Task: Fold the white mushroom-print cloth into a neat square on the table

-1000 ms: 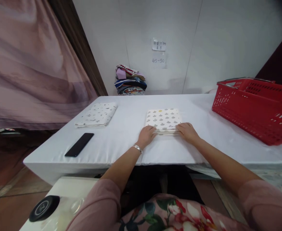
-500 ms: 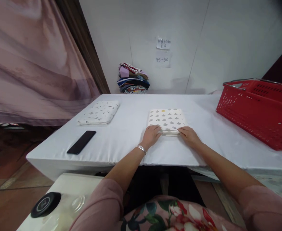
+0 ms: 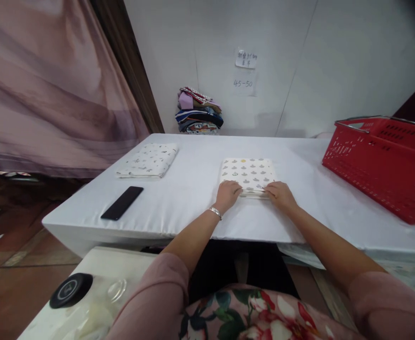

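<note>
A folded white cloth printed with small grey shapes lies in front of me on the white-covered table. At its near left corner, my left hand is closed on the edge, a bracelet on the wrist. My right hand pinches the near right corner of the same cloth. The near edge shows several stacked layers between the two hands. To the left lies a second folded cloth, white with a sparse dark print, which neither hand touches.
A black phone lies at the table's left front. On the right stands a red basket. A pile of folded fabrics sits beyond the far edge against the wall. A black round object rests on a white surface at lower left.
The view has shifted slightly. Both hands stay at the near corners of the cloth; their fingertips now pinch its upper layer more closely.
</note>
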Motion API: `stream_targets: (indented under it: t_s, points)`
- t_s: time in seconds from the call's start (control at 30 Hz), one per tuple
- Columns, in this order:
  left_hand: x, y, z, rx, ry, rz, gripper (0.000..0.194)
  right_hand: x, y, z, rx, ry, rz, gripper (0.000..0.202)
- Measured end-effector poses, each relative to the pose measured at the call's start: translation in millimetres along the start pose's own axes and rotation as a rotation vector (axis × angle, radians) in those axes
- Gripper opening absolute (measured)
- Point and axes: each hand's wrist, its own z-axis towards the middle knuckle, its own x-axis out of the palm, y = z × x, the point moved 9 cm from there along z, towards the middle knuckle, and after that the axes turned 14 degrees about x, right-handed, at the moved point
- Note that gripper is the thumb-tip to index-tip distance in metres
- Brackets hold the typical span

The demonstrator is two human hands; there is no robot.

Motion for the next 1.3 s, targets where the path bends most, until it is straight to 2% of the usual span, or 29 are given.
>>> stream_targets:
  t_s: [0.07,0.17,0.27,0.47,0.6,0.8,0.93,1.1,1.2,1.3]
  points:
    - [1.1,-3,-3,0.067,0.013,0.031,0.018,-1,3,-8,-0.056,0.013,-0.011,0.031]
    - [2.4,-3,-10,0.145,0.062,0.059,0.022,0,4,-14,-0.057,0.063,-0.001,0.035]
    - [-1.2,9,-20,0.133,0.108,0.075,0.026,0,2,-13,-0.019,0.094,0.01,0.036]
    - [-21.1,28,-37,0.068,-0.02,0.007,0.026,4,-2,-14,-0.045,0.088,0.023,0.034]
    - [-24.7,39,-44,-0.033,-0.103,-0.114,0.025,7,-5,-12,-0.04,0.102,-0.003,0.033]
    - [-28.8,60,-60,-0.306,-0.205,-0.23,0.022,9,-7,-8,-0.025,0.109,-0.022,0.032]
    - [-29.5,51,-62,-0.314,-0.193,-0.237,0.024,11,-6,-8,-0.036,0.125,-0.026,0.033]
    - [-29.8,31,-54,-0.302,-0.113,-0.01,0.026,12,-8,-8,-0.015,0.094,-0.019,0.032]
    - [-26.5,31,-51,-0.374,-0.094,0.067,0.025,12,-10,-8,0.019,0.08,-0.002,0.031]
    - [-23.3,36,-50,-0.434,-0.13,0.06,0.023,14,-13,-8,0.036,0.081,0.01,0.031]
